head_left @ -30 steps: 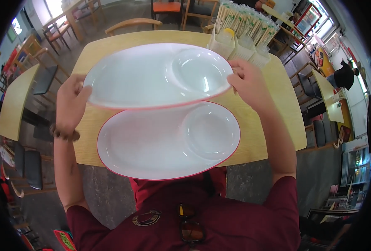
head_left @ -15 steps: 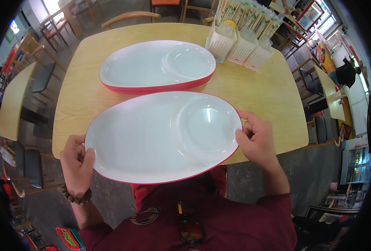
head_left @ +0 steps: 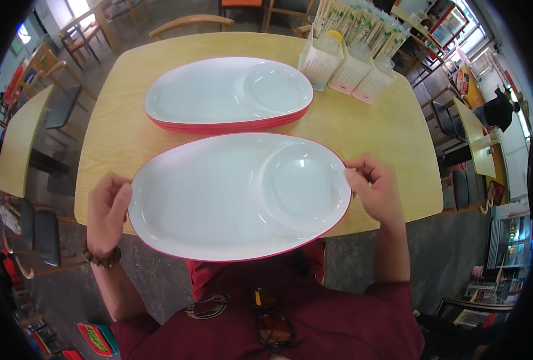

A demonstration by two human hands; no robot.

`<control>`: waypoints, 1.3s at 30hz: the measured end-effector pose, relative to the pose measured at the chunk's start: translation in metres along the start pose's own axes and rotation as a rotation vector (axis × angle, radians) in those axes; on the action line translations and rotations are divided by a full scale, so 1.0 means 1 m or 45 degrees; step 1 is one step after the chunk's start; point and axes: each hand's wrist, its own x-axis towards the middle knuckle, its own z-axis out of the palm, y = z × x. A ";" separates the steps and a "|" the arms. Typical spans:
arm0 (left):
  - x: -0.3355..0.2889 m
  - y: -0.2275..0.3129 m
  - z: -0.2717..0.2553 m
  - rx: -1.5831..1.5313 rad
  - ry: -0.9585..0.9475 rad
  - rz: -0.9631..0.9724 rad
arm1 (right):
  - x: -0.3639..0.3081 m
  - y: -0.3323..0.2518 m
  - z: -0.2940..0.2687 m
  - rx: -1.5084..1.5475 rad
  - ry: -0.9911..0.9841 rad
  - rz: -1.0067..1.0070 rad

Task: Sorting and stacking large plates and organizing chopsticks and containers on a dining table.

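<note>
A large oval white plate (head_left: 197, 201) with a red rim and a round compartment at its right end lies in front of me at the table's near edge, partly overhanging it. My left hand (head_left: 108, 207) is closed at the plate's left end, thumb at the rim and fingers mostly hidden. At the opposite end, beside the round compartment, my right hand (head_left: 377, 187) pinches the rim, its thumb on top. Just beyond is a stack of similar oval plates (head_left: 194, 96), their red edges showing below the top one.
The pale wooden table (head_left: 392, 144) has rounded corners. White holders (head_left: 351, 72) with wrapped chopsticks and a yellow-lidded jar (head_left: 329, 42) stand at its far right. A wooden chair (head_left: 191, 24) is behind the far edge. Other tables and chairs surround it.
Both hands have moved farther up along the plate's ends, the left one more. The plate has shifted slightly right within the view.
</note>
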 end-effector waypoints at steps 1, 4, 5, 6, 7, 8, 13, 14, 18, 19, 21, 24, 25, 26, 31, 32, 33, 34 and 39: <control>0.010 0.006 0.000 -0.019 -0.021 -0.055 | 0.009 0.002 -0.003 0.096 0.011 0.065; 0.052 0.007 0.003 0.073 -0.027 -0.032 | 0.049 -0.016 -0.006 -0.006 0.015 0.040; 0.065 0.010 0.005 0.166 0.005 0.007 | 0.065 -0.017 -0.004 0.009 0.001 0.023; 0.085 0.004 0.006 0.181 0.005 0.030 | 0.081 -0.020 -0.003 -0.110 -0.062 0.046; 0.103 -0.001 0.006 0.202 0.012 0.056 | 0.096 -0.026 -0.001 -0.225 -0.124 0.061; 0.120 -0.006 0.007 0.257 0.061 0.067 | 0.113 -0.029 0.003 -0.220 -0.129 0.038; 0.166 -0.028 0.026 0.490 0.219 0.105 | 0.165 -0.021 0.032 -0.505 -0.264 0.263; 0.170 -0.036 0.031 0.414 0.258 0.135 | 0.168 -0.012 0.035 -0.514 -0.256 0.262; 0.162 -0.035 0.041 0.219 0.328 0.122 | 0.171 0.010 0.043 -0.446 -0.142 0.052; 0.164 -0.038 0.042 0.218 0.319 0.114 | 0.171 0.010 0.044 -0.423 -0.115 -0.001; 0.168 -0.042 0.039 0.236 0.390 0.176 | 0.172 0.007 0.048 -0.385 -0.087 0.022; 0.168 -0.041 0.042 0.226 0.412 0.191 | 0.174 0.010 0.050 -0.333 -0.034 0.037; 0.170 -0.043 0.042 0.227 0.407 0.192 | 0.175 0.012 0.050 -0.318 -0.015 0.029; 0.171 -0.048 0.040 0.207 0.414 0.214 | 0.174 0.010 0.050 -0.317 -0.016 0.034; 0.166 -0.042 0.030 -0.061 0.447 0.286 | 0.162 -0.018 0.043 -0.169 0.120 -0.042; 0.160 -0.034 0.026 -0.060 0.443 0.289 | 0.159 -0.026 0.042 -0.168 0.124 -0.040; 0.155 -0.026 0.022 -0.198 0.453 0.285 | 0.152 -0.037 0.040 -0.141 0.111 -0.030; 0.149 -0.017 0.018 -0.336 0.462 0.279 | 0.145 -0.048 0.036 -0.113 0.097 -0.019; 0.092 0.029 -0.016 -0.329 0.305 0.291 | 0.104 -0.088 0.010 -0.047 0.096 -0.020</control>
